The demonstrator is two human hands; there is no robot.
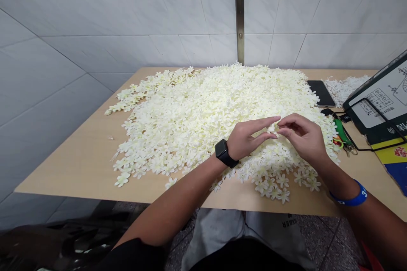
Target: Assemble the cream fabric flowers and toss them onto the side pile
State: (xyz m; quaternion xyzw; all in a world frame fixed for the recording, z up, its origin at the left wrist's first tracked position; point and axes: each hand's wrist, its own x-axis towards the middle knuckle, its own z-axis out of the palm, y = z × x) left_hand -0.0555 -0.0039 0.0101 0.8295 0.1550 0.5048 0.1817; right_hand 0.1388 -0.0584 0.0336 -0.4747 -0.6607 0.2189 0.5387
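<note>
Flowers cover most of the pale wooden table point(73, 165): a broad heap of cream-white fabric blossoms point(206, 101) that spreads from its left half almost to the back wall, thinning to loose single ones near the front edge.

Over the near right part of that heap is the left hand point(246, 137), a black smartwatch point(224, 153) on its wrist. Its fingers are stretched forward, and thumb and forefinger are closed in a light grip on a small cream-white fabric flower point(272, 128). The flower is held just above the heap, between the two hands.

The right hand point(302, 135), with a blue rubber wristband point(349, 197) further up the arm, meets it from the other side. Its fingertips are pinched on the same flower, so both grips are closed on it.

By my reading, the step in hand is fingertip work on this one blossom, though whether it is being separated, pressed together or only checked is too small to tell. Any further handling calls for a gentle, precise pinch, since the piece looks thin and light.

Further right lie a black smartphone point(321, 92), a green strap with keys point(341, 133), a smaller pile of white bits point(345, 87) and a dark-framed printed board point(381, 97).
</note>
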